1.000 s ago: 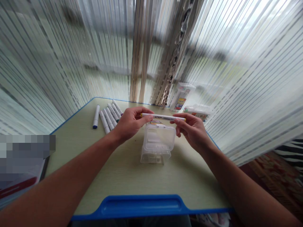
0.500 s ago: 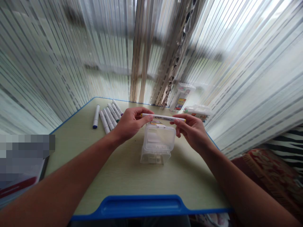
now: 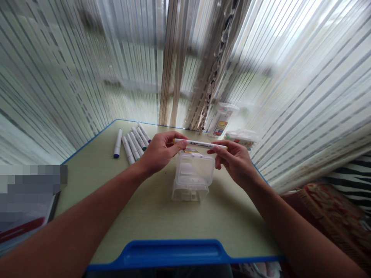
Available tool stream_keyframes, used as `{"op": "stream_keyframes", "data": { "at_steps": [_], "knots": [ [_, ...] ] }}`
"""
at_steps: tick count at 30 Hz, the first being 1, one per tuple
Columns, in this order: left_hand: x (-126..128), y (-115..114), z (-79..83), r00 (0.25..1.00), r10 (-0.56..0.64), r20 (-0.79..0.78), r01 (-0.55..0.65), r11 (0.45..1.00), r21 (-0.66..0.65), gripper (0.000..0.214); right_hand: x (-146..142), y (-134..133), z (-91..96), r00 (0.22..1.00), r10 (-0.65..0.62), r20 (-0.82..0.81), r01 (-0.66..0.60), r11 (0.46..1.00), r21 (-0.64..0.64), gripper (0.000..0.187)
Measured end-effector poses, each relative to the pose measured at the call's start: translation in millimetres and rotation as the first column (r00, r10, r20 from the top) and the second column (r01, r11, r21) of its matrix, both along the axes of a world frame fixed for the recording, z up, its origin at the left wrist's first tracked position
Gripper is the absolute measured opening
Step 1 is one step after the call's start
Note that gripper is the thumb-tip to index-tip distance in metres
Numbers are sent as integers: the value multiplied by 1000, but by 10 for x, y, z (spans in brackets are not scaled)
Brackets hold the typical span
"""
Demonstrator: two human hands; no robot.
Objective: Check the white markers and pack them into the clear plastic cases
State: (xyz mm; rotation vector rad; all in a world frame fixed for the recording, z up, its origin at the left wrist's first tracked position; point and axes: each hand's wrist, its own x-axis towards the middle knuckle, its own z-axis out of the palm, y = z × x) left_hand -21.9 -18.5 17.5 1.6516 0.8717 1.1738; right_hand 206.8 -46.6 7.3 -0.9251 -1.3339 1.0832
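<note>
A white marker pen [image 3: 199, 144] with yellow ends is held level between my two hands, above the table. My left hand [image 3: 164, 148] pinches its left end between thumb and fingers. At the other end, my right hand [image 3: 233, 156] grips it the same way. Printing shows on the barrel between them. Just below the pen stands a clear plastic box [image 3: 191, 189] with its lid [image 3: 195, 170] swung open toward me. Left of my left hand lie several white markers [image 3: 131, 144] in a loose row, one with a blue cap [image 3: 116, 150].
A tall clear container [image 3: 222, 121] and a low clear box [image 3: 242, 137] with things inside stand at the table's back right. The table [image 3: 139, 216] has a blue tray edge [image 3: 176, 251] in front. String curtains [image 3: 139, 69] hang behind.
The marker has rolled slightly between my fingers, so more of its printing faces me. My hands and the box have hardly moved.
</note>
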Motion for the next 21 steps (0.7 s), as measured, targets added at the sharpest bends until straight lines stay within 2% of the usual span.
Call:
{"op": "stream_keyframes", "data": {
  "at_steps": [21],
  "knots": [
    [15, 20, 9, 986, -19, 164, 49, 983, -176, 25, -13, -13, 27, 999, -6, -42, 6, 1000, -20, 21]
  ]
}}
